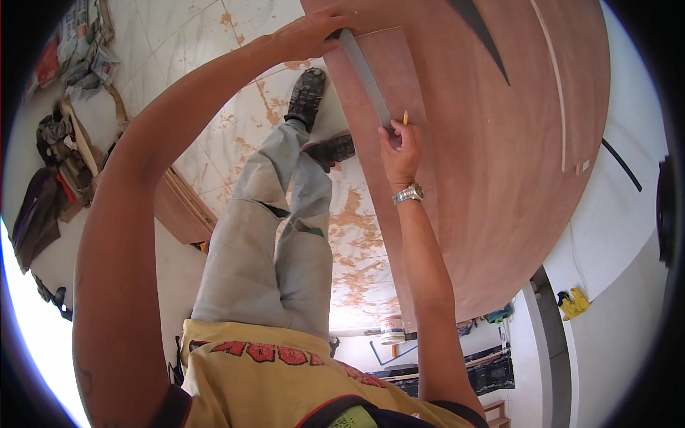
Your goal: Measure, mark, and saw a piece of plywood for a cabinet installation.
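A reddish-brown wooden sheet [492, 192] spreads out on my right, with a narrower board [399, 60] along its near edge. Lying across that board is a try square, its grey metal blade [365, 75] slanting between my hands. My left hand [314, 34] curls round the square's dark end at the board's far edge; its fingers are partly hidden. At the blade's other end, my right hand [402, 150] touches the metal with thumb and fingertips. A yellow pencil [405, 118] sticks up from between its fingers, point away from me. A watch circles the right wrist.
A pale wooden strip [555, 93] and a dark pointed shape [484, 41] show on the large sheet. Boards [184, 207] lean at my left, near piled bags and cloth [68, 153]. A white bucket [392, 329] stands by the sheet's lower edge. Brown dust marks the tiled floor [353, 228].
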`<action>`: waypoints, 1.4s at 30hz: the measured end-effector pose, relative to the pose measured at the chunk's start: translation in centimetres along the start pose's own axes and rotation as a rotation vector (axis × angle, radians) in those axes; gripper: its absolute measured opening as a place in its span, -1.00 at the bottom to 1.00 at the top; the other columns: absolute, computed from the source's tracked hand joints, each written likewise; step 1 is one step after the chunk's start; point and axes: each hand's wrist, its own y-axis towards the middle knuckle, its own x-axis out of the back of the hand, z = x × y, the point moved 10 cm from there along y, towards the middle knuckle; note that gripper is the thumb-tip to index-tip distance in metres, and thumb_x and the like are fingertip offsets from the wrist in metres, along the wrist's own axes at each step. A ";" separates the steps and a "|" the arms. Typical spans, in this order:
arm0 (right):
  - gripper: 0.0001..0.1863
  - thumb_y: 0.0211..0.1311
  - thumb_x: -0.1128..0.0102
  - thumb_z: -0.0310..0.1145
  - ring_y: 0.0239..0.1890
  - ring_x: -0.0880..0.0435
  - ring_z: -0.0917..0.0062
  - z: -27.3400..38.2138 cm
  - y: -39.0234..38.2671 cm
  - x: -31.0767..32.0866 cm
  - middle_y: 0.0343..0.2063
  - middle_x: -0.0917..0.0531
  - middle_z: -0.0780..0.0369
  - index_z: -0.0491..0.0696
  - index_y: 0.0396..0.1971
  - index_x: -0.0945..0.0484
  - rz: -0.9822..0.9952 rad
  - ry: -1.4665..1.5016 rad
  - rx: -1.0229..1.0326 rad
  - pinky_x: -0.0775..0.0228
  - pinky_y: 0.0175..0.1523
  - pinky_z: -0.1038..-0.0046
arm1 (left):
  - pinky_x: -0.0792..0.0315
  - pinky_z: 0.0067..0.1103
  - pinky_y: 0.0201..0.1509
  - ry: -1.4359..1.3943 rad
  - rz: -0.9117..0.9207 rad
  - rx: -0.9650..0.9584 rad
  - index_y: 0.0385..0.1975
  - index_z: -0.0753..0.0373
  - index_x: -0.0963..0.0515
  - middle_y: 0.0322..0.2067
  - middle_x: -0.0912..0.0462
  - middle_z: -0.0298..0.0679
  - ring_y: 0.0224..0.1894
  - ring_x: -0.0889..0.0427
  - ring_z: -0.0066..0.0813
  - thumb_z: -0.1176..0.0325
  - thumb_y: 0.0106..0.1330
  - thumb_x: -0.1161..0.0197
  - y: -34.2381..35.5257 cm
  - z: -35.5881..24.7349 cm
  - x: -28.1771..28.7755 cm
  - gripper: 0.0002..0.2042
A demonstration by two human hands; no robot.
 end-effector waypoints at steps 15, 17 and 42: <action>-0.78 0.16 -0.43 -0.41 -0.32 -0.65 0.27 4.3 9.4 -2.9 -0.31 -0.62 0.17 -0.10 -0.20 -0.68 0.159 0.054 0.074 -0.51 -0.19 0.29 | -0.46 -0.60 -0.25 -0.745 0.472 0.730 -0.17 0.23 -0.50 -0.35 -0.60 -0.34 -0.30 -0.58 -0.60 0.33 0.29 -0.29 -15.9 5.3 -6.5 -0.80; -0.82 0.17 -0.42 -0.41 -0.35 -0.65 0.28 5.4 11.1 -3.6 -0.34 -0.63 0.17 -0.10 -0.24 -0.69 0.182 0.026 0.117 -0.52 -0.22 0.29 | -0.47 -0.59 -0.25 -0.754 0.514 0.633 -0.19 0.25 -0.51 -0.38 -0.61 -0.34 -0.33 -0.60 -0.59 0.33 0.29 -0.29 -14.6 3.8 -7.5 -0.80; -0.83 0.32 -0.29 -0.44 -0.31 -0.77 0.64 6.4 18.7 -2.3 -0.31 -0.79 0.23 -0.21 -0.19 -0.71 0.303 0.428 -0.201 -0.60 -0.22 0.63 | -0.56 -0.51 -0.39 -0.653 0.051 0.720 0.26 0.11 -0.53 -0.43 -0.68 -0.29 -0.59 -0.59 -0.55 0.36 0.49 -0.10 -5.3 3.5 -4.7 -0.64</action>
